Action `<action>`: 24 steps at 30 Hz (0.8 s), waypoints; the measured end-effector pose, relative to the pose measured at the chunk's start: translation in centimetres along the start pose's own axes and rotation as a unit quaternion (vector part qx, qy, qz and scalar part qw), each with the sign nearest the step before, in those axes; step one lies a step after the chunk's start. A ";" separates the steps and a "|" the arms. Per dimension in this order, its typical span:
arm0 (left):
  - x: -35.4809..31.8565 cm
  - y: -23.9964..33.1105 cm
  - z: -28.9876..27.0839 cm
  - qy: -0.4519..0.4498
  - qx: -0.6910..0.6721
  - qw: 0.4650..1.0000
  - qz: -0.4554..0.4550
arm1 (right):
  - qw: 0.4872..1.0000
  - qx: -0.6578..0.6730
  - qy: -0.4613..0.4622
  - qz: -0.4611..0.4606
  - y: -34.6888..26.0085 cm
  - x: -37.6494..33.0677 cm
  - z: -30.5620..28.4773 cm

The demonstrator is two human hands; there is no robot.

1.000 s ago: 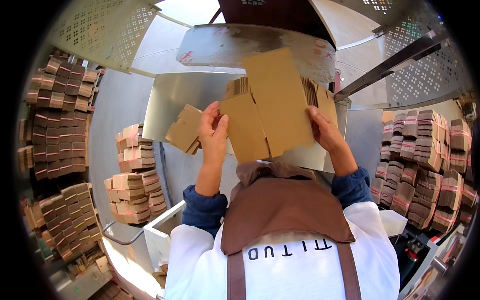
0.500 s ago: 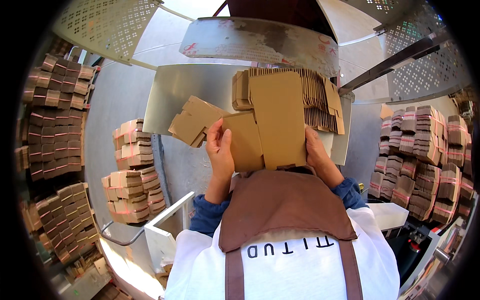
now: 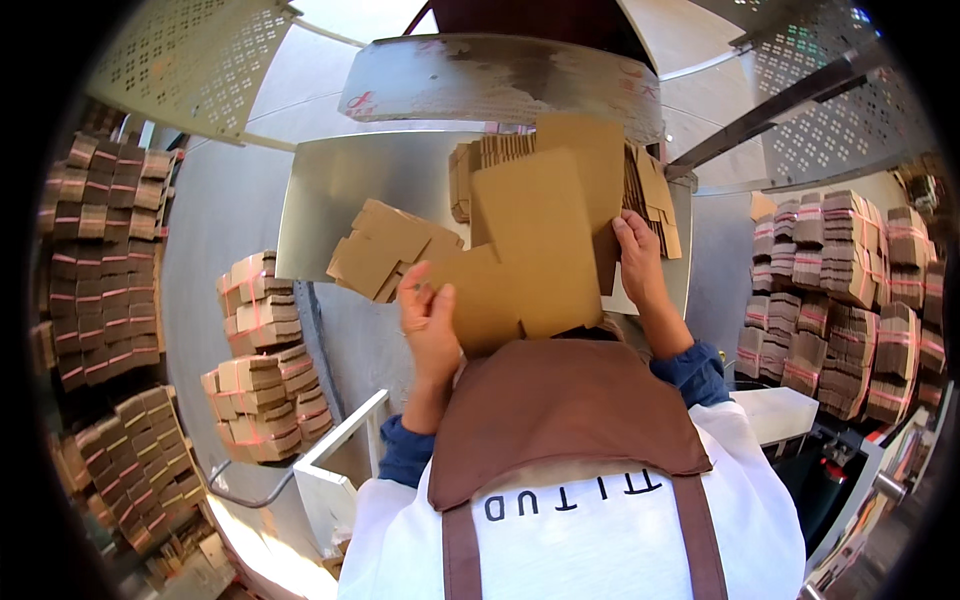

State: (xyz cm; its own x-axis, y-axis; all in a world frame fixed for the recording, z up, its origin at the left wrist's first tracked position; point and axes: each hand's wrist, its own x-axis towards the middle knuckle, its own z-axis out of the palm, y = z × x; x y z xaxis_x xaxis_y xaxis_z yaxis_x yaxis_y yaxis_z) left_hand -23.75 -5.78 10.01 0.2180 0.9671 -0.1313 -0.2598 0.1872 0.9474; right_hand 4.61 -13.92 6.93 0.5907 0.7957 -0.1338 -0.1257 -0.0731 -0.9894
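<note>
My left hand (image 3: 430, 315) grips the left edge of a flat brown cardboard blank (image 3: 545, 235), held tilted in front of my apron. Behind it stands a second cardboard sheet (image 3: 580, 145), its lower part hidden by the first. My right hand (image 3: 642, 258) has its fingers closed on the right edge of that second sheet. Past both sheets, a row of upright cardboard blanks (image 3: 508, 150) stands on the metal table (image 3: 335, 190), partly covered. A few loose, stepped cardboard blanks (image 3: 390, 250) lie on the table's left side, beyond my left hand.
Banded cardboard bundles (image 3: 260, 385) stand on the floor at left. Larger stacks (image 3: 110, 260) rise farther left, and more bundles (image 3: 850, 280) stand at right. A white metal frame (image 3: 335, 450) is near my left elbow. A dark bar (image 3: 770, 105) slants above the table's right side.
A second sheet now shows behind the blank, with my right hand on its edge, shifted slightly up. The first blank has tilted left, and my left hand has moved slightly left and down.
</note>
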 end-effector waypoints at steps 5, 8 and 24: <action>4.7 1.6 -7.2 0.138 -0.136 0.980 -0.048 | 0.998 0.053 0.013 0.035 -0.9 1.5 -1.9; 5.9 2.3 -11.4 0.153 -0.162 0.974 -0.033 | 0.992 0.099 0.025 0.070 -1.2 1.7 -1.7; 7.4 1.4 -8.0 0.100 -0.144 0.984 -0.024 | 0.993 0.069 -0.033 0.085 -0.8 2.4 -1.8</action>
State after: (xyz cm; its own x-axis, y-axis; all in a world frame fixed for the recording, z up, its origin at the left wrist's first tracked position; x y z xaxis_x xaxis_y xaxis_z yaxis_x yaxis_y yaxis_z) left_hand -29.99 2.99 8.05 0.0547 0.9653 -0.2554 -0.5164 0.2462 0.8202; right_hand 7.58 -13.05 7.25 0.4995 0.8164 -0.2897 -0.3302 -0.1298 -0.9350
